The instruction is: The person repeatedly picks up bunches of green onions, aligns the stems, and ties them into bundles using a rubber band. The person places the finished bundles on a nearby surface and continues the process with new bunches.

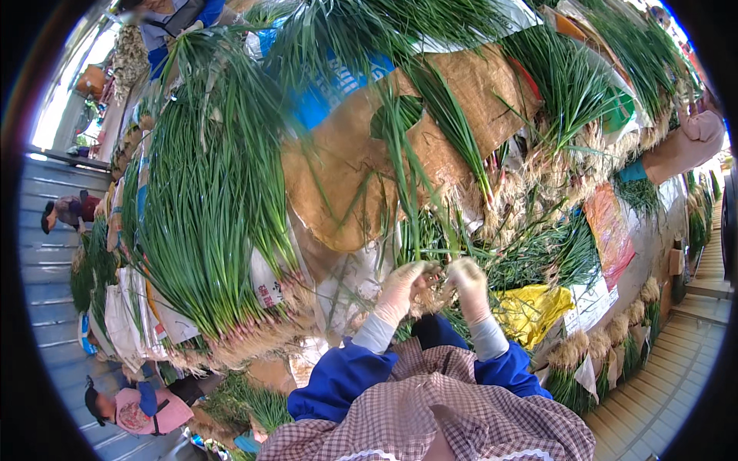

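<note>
Both my hands, in pale gloves with white cuffs, are close together in front of my checked apron. My left hand (403,288) is closed around the lower end of a few long green onions (408,190), whose leaves stretch away from me. Beside it, my right hand (470,285) is slightly blurred and grips a thin green stalk (447,222). Pale stringy roots (428,304) hang between the two hands. Just beyond them, a small bunch of green onions (461,129) lies on a brown sheet (340,190), roots towards me.
To my left spreads a large row of green onions (213,201) with roots facing me. Loose green trimmings (548,253) and a yellow plastic bag (533,311) lie to my right. Other people work nearby, one in pink (153,409) at lower left, another (686,144) at far right.
</note>
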Motion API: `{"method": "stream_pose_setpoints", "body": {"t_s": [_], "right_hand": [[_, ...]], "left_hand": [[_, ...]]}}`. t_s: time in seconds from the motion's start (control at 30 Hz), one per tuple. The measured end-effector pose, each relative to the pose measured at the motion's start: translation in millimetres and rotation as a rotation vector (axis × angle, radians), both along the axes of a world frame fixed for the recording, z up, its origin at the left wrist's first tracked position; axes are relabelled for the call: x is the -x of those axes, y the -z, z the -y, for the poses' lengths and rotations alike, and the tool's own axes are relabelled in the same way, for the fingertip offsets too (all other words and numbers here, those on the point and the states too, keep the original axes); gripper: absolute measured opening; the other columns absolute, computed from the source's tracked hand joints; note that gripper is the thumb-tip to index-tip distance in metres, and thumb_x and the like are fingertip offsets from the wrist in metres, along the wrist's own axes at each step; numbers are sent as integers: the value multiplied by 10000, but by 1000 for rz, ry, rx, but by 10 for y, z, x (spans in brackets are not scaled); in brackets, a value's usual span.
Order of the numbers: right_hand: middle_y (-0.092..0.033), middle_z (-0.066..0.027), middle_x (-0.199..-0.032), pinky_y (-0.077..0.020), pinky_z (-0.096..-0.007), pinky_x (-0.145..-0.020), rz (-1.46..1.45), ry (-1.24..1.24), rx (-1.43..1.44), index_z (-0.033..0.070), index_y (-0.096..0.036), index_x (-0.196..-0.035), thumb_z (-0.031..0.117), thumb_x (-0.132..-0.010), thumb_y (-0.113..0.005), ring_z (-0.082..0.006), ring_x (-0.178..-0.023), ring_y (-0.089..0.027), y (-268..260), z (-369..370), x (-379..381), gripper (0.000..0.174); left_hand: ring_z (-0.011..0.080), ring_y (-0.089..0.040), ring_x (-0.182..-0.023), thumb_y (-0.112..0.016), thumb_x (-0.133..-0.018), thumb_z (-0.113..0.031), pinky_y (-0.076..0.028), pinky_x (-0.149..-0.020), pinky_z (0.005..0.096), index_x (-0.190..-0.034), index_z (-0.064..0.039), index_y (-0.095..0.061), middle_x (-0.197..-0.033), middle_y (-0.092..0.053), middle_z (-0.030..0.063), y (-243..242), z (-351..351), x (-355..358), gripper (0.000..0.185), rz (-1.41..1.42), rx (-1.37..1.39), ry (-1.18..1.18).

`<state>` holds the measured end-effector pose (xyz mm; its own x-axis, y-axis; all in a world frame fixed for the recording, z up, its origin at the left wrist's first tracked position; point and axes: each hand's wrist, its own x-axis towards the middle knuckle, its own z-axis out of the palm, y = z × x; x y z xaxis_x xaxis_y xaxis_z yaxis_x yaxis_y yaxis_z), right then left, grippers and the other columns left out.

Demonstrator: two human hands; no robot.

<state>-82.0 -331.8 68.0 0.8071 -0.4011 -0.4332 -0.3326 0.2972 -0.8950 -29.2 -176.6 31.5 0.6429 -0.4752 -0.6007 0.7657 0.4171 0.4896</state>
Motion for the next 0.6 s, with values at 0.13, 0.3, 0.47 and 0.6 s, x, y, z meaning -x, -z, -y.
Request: {"method": "stream_pose_setpoints", "body": {"t_s": [0.13,0.3,0.47,0.6], "right_hand": [[-558,-2,-713,-409,-224,-530,-88,-74,-457,26,-586,-1014,186,-865,-606,-103,-566,-503,123,182,-201,219],[-605,-61,-683,-459,-286,-536,-100,-373,-335,26,-623,-976,337,-876,-654,-142,-551,-563,344,-185,-356,328],[-639,-203,-692,-505,-469,-727,-184,-486,913,43,-646,-822,324,-795,-574,-395,-685,-634,673,-172,-174,291],[-647,-231,-864,-503,-417,-716,-6,-549,684,38,-617,-980,416,-866,-611,-372,-808,-638,830,151,-30,395]], "left_hand": [[260,-652,-897,-546,-942,-157,-542,-817,416,-1038,10,-566,-1015,-644,164,-89,-236,78,193,-141,143,45],[181,-632,-761,-556,-936,-185,-523,-676,312,-1035,-12,-586,-869,-637,89,-115,-346,202,202,19,-127,253],[133,-658,-703,-570,-930,-171,-487,-543,203,-1021,-13,-601,-816,-672,89,-177,-276,360,185,232,-507,276],[174,-678,-725,-545,-916,-91,-487,-545,211,-1051,6,-592,-944,-679,128,-264,-225,462,173,17,-274,139]]}}
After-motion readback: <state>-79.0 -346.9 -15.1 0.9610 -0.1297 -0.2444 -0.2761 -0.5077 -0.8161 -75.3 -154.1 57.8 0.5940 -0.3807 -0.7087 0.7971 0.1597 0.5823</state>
